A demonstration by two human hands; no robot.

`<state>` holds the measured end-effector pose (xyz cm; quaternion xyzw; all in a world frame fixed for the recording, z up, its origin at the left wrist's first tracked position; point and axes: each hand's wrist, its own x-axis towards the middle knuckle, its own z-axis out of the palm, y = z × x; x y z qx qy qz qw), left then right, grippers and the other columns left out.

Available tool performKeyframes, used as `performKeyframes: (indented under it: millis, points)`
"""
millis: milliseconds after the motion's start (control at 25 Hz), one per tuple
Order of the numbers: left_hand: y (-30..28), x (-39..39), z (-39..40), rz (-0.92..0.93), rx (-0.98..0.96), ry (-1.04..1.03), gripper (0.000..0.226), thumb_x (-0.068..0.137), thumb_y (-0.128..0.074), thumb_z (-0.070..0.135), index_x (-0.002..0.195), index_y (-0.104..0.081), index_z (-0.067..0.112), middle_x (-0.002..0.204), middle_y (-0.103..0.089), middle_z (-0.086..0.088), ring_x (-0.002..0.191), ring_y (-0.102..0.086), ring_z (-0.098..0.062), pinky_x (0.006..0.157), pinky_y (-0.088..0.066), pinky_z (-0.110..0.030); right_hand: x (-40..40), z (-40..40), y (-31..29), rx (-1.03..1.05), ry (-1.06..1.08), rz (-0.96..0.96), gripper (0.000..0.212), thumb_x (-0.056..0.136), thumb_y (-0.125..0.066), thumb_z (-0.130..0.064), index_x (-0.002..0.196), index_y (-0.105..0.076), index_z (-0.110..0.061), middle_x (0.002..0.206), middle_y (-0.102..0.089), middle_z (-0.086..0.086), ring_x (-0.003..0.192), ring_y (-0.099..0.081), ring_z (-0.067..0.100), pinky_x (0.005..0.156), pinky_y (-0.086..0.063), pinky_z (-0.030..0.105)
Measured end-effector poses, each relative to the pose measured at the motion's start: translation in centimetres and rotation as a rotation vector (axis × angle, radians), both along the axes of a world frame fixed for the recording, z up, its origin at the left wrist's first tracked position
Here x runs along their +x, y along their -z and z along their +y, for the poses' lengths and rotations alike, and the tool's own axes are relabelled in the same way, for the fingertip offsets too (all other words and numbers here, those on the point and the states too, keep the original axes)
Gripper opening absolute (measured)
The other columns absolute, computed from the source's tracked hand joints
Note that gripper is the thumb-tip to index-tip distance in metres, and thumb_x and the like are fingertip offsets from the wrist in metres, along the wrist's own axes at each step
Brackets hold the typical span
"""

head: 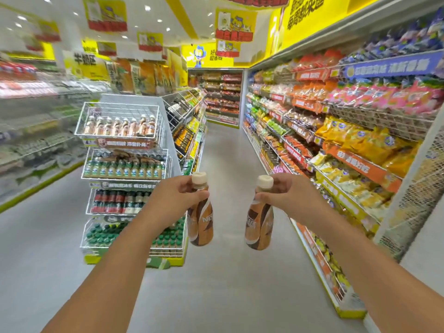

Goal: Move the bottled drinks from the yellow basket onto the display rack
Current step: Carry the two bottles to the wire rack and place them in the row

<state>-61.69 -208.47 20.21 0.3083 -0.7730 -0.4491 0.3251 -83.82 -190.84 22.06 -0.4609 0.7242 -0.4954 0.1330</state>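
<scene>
We're in a shop aisle, display rack (pixel 125 179) ahead. It's a white wire unit with four tiers of bottles; top tier holds pale orange-labelled ones, lower tiers green and dark caps. Right of the rack runs grey floor (pixel 223 164), then a long wall of snack shelves (pixel 336 131). Behind the rack a slanted shelf row runs back down the aisle. Nothing stands on the floor between us and the rack.

Left hand (pixel 176 198) grips a brown coffee bottle (pixel 200 219) by the neck, just right of the rack's lower tiers. Right hand (pixel 286 198) grips a second coffee bottle (pixel 259 224) the same way, further right over the floor. Both bottles hang near upright, cream caps up, bases down, slightly tilted toward each other at the top. They sit apart, not touching. Yellow basket out of view.
</scene>
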Motion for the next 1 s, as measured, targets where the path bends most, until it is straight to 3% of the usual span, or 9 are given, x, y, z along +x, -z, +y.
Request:
performKeyframes:
  millis: [160,280,360,480,600,680,840,1000]
  points:
    - [-1.1,5.5,-5.5,0.03,-0.002,-0.092,0.021,0.085,-0.082,0.029,0.099,-0.074,0.041,0.09,-0.078,0.02,0.088,-0.074,-0.004,0.088,-0.061,-0.039,4.1,-7.1,-1.4,-0.053,-0.099,-0.016,0.023,0.08,-0.087,-0.02,0.1,-0.079,-0.027,0.088,-0.081,-0.012,0.086,-0.075,0.003,0.078,-0.05,0.022]
    - [-1.7,9.3,-10.7,0.026,-0.018,-0.12,0.019,0.086,-0.081,0.028,0.093,-0.073,0.044,0.089,-0.078,0.019,0.087,-0.075,-0.007,0.079,-0.062,-0.033,7.9,-13.6,-1.8,-0.047,-0.155,0.0,0.019,0.081,-0.087,-0.021,0.096,-0.079,-0.028,0.088,-0.081,-0.011,0.089,-0.075,0.007,0.079,-0.055,0.026]
    - [-2.3,11.6,-14.7,0.042,-0.024,-0.147,0.02,0.084,-0.083,0.031,0.101,-0.076,0.039,0.093,-0.079,0.016,0.088,-0.075,-0.008,0.08,-0.062,-0.035,10.2,-18.5,-2.0,-0.067,-0.169,-0.013,0.017,0.079,-0.088,-0.019,0.089,-0.078,-0.029,0.086,-0.081,-0.009,0.092,-0.076,0.013,0.085,-0.057,0.03]
    - [-3.2,14.9,-21.3,0.043,-0.031,-0.172,0.031,0.081,-0.084,0.037,0.111,-0.075,0.035,0.097,-0.079,0.015,0.09,-0.075,-0.01,0.071,-0.059,-0.029,13.5,-26.0,-2.6,-0.074,-0.216,-0.016,0.016,0.08,-0.088,-0.019,0.087,-0.079,-0.03,0.084,-0.081,-0.01,0.088,-0.076,0.01,0.077,-0.055,0.02]
    - [-3.9,17.4,-27.4,0.031,-0.028,-0.174,0.038,0.079,-0.086,0.039,0.115,-0.075,0.036,0.101,-0.078,0.016,0.093,-0.074,-0.006,0.085,-0.061,-0.036,15.9,-32.5,-3.2,-0.088,-0.232,-0.029,0.015,0.08,-0.087,-0.021,0.088,-0.079,-0.031,0.084,-0.08,-0.011,0.078,-0.074,0.003,0.065,-0.051,0.013]
    - [-4.4,18.6,-31.2,0.027,-0.019,-0.17,0.037,0.08,-0.085,0.037,0.115,-0.074,0.036,0.103,-0.078,0.018,0.095,-0.073,-0.003,0.09,-0.06,-0.038,16.9,-36.8,-3.4,-0.097,-0.238,-0.041,0.016,0.081,-0.087,-0.022,0.094,-0.08,-0.028,0.086,-0.081,-0.009,0.082,-0.075,0.004,0.068,-0.05,0.016]
    - [-4.9,19.3,-37.8,0.036,-0.029,-0.179,0.036,0.082,-0.084,0.035,0.117,-0.073,0.035,0.105,-0.077,0.015,0.097,-0.073,-0.005,0.088,-0.061,-0.036,17.5,-44.2,-3.5,-0.081,-0.251,-0.047,0.023,0.081,-0.087,-0.026,0.103,-0.08,-0.027,0.087,-0.081,-0.011,0.081,-0.074,0.0,0.066,-0.047,0.011]
    - [-4.3,18.3,-44.5,0.041,-0.039,-0.204,0.041,0.082,-0.084,0.039,0.121,-0.072,0.034,0.109,-0.076,0.014,0.097,-0.072,-0.005,0.086,-0.06,-0.031,16.6,-51.9,-2.7,-0.064,-0.275,-0.036,0.026,0.081,-0.087,-0.029,0.105,-0.079,-0.027,0.088,-0.081,-0.011,0.083,-0.075,0.008,0.072,-0.049,0.02]
